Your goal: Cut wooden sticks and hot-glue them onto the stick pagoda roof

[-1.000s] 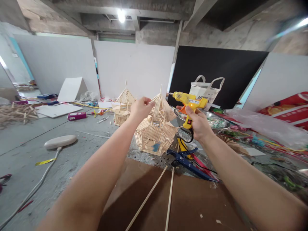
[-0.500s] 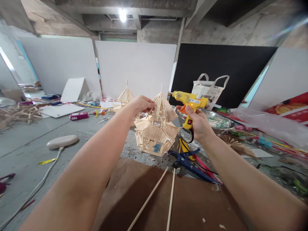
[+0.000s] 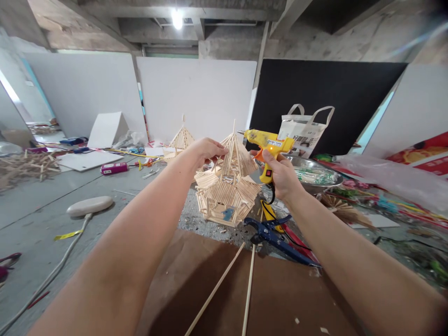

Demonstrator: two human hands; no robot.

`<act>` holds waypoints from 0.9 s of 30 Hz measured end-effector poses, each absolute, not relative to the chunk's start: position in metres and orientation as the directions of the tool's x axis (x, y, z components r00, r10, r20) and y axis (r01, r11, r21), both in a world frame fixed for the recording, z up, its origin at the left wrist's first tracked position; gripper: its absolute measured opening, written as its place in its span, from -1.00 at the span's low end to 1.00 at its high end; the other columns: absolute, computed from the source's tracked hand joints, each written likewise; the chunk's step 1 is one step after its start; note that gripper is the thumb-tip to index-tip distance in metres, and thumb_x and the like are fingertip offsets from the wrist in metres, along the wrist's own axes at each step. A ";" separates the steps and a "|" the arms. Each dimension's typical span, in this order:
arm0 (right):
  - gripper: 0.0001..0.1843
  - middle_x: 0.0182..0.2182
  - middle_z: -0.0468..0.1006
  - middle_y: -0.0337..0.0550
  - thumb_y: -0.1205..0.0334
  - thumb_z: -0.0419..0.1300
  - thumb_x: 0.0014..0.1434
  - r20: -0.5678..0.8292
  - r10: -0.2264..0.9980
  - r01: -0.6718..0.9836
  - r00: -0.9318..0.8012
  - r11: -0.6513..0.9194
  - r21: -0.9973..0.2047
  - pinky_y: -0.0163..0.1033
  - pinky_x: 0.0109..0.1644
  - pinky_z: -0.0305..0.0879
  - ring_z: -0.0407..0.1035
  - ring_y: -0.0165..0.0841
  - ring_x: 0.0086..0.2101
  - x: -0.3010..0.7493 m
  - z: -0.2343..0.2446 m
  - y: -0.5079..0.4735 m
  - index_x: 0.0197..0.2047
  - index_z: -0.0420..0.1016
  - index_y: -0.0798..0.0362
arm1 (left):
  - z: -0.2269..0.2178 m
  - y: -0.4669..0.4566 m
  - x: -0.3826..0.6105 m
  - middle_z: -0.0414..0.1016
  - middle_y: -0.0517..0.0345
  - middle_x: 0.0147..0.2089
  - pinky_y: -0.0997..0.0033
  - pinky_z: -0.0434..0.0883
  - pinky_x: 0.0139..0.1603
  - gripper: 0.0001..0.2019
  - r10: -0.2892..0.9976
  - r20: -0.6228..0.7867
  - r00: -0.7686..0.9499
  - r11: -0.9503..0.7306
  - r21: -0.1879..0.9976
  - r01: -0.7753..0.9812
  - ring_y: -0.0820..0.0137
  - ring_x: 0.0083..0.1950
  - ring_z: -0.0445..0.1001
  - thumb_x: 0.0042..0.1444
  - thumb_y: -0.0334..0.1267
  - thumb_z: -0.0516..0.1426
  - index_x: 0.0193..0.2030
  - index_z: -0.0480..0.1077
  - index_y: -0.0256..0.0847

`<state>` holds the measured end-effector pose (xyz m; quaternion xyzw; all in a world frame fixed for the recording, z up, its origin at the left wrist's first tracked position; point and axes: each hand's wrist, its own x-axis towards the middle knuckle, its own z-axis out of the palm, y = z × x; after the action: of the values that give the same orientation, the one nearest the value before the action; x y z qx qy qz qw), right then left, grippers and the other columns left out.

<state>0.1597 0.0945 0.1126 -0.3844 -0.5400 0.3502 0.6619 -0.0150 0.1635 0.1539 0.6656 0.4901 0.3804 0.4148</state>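
A pagoda model built of thin wooden sticks [image 3: 227,191] stands on the floor ahead of me. My left hand [image 3: 205,151] rests on the left slope of its pointed roof, fingers curled against the sticks. My right hand [image 3: 282,177] grips a yellow and orange hot glue gun [image 3: 266,144] by its handle. The gun's nozzle points left, just right of the roof's tip. A black cord hangs from the handle.
A second stick pagoda [image 3: 181,140] stands behind. Blue-handled cutters [image 3: 276,235] lie beside the model. Two long sticks [image 3: 245,284] cross a brown board [image 3: 266,294]. A metal bowl [image 3: 315,177], a white tote bag [image 3: 306,130] and clutter lie right; a white cabled pad [image 3: 89,205] lies left.
My left hand came down from a raised pinch onto the roof's left slope. The glue gun shifted left, closer to the roof's tip.
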 end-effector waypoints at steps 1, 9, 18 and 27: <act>-0.63 -0.40 0.54 -0.24 -0.09 0.18 -0.13 0.451 0.876 -0.051 0.173 0.465 -0.884 -0.35 -0.49 0.28 0.38 -0.46 -0.49 0.160 0.112 0.095 -0.31 0.43 -0.04 | 0.154 0.164 -0.015 0.34 0.15 -0.62 0.35 0.22 -0.46 -0.87 0.968 0.100 0.228 -0.176 0.924 0.340 0.41 -0.52 0.36 -0.30 -0.27 0.23 -0.69 0.36 -0.22; -0.60 -0.34 0.54 -0.21 -0.09 0.18 -0.13 0.451 0.879 -0.079 0.152 0.466 -0.881 -0.32 -0.45 0.31 0.39 -0.42 -0.43 0.161 0.112 0.095 -0.25 0.42 -0.04 | 0.154 0.165 -0.014 0.34 0.14 -0.58 0.35 0.17 -0.45 -0.84 0.969 0.082 0.233 -0.167 0.912 0.374 0.43 -0.51 0.32 -0.30 -0.24 0.23 -0.71 0.34 -0.20; -0.57 -0.33 0.53 -0.19 -0.10 0.18 -0.13 0.434 0.888 -0.070 0.151 0.447 -0.892 -0.34 -0.45 0.29 0.39 -0.43 -0.42 0.161 0.113 0.093 -0.24 0.40 0.00 | 0.159 0.163 -0.014 0.28 0.23 -0.58 0.54 0.03 -0.57 -0.89 0.960 0.010 0.281 -0.155 0.853 0.499 0.62 -0.61 0.13 -0.16 -0.27 0.17 -0.52 0.36 -0.26; -0.64 -0.33 0.53 -0.21 -0.07 0.15 -0.08 0.469 0.873 -0.031 0.132 0.477 -0.878 -0.33 -0.30 0.31 0.39 -0.43 -0.34 0.164 0.113 0.092 -0.32 0.42 0.02 | 0.161 0.162 -0.014 0.25 0.27 -0.57 0.53 0.01 -0.54 -0.93 0.957 -0.017 0.291 -0.144 0.841 0.522 0.63 -0.60 0.11 -0.09 -0.31 0.11 -0.45 0.36 -0.27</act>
<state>0.1638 0.0918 0.1126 -0.3759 -0.5601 0.3468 0.6517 -0.0136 0.1624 0.1613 0.7028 0.5260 0.2792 0.3891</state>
